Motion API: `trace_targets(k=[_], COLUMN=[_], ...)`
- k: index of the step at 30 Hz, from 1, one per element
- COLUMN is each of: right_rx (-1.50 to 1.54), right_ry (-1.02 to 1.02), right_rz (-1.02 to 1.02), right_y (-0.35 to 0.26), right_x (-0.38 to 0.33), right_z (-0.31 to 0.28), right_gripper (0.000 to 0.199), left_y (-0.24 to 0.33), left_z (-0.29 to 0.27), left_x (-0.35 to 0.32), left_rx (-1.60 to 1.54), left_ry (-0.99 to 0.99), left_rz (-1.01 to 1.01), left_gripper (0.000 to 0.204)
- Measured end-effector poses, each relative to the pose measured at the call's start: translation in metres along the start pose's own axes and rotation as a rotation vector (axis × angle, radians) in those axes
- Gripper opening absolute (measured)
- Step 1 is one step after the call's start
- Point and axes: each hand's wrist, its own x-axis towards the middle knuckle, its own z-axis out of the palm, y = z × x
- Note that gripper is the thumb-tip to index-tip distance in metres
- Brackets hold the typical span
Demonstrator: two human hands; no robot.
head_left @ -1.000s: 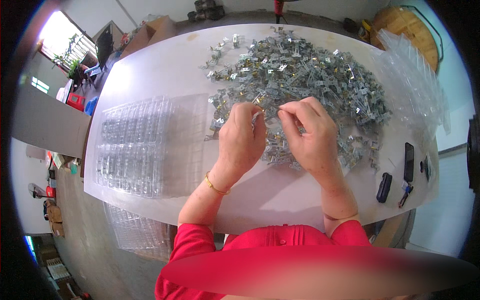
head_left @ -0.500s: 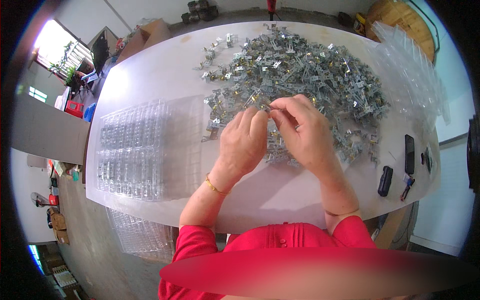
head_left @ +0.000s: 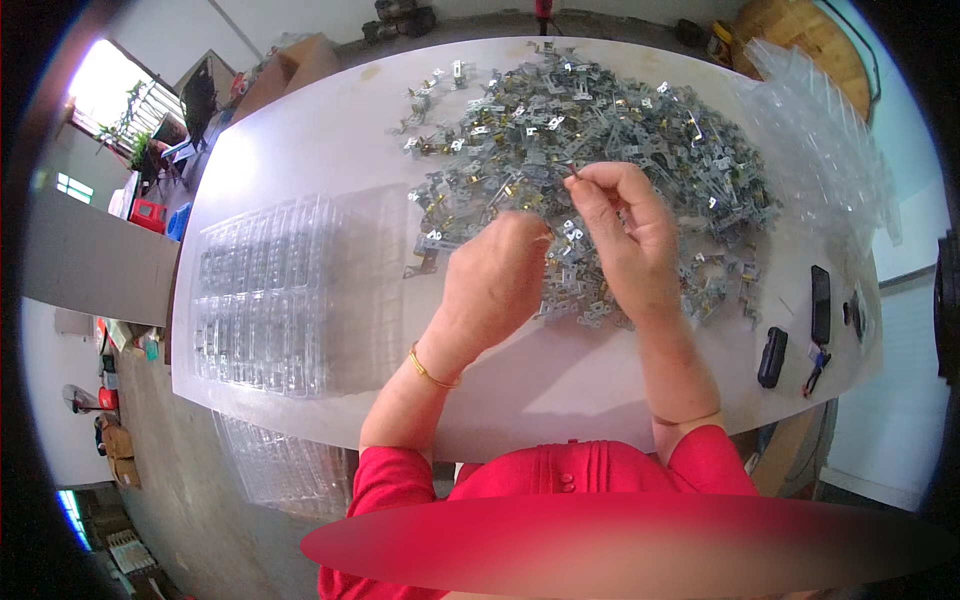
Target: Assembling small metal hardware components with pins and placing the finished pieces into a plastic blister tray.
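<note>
Clips (head_left: 640, 130) lay heaped on the table (head_left: 290, 130), within reach of both hands.
Your right hand (head_left: 637, 245) pinched a small dark piece (head_left: 571, 173) between thumb and forefinger, apparently because it was so small; your left hand (head_left: 497, 285) curled over, hiding its grip, so I couldn't tell. Trays (head_left: 319, 300) sat left, likely leaving elbow room.

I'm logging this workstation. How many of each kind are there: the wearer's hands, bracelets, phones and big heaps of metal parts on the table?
Left hand and right hand: 2
Bracelet: 1
Black phone: 1
Big heap of metal parts: 1 (single parts too jumbled to count)
Total: 5
</note>
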Motion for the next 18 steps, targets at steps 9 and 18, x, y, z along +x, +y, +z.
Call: trace_targets(k=[9,18], right_rx=[-0.103,-0.215], right_ry=[-0.097,-0.140], right_rz=[0.066,0.058], right_y=[-0.014,-0.018], right_x=[-0.004,-0.005], right_z=[-0.001,0.003], right_gripper=[0.007,0.007], left_y=[-0.012,-0.009], left_z=[-0.011,-0.008], left_x=[0.002,0.002], left_rx=[-0.606,-0.539], left_ry=[0.126,0.208], left_rz=[-0.489,-0.446], left_gripper=[0.031,0.029])
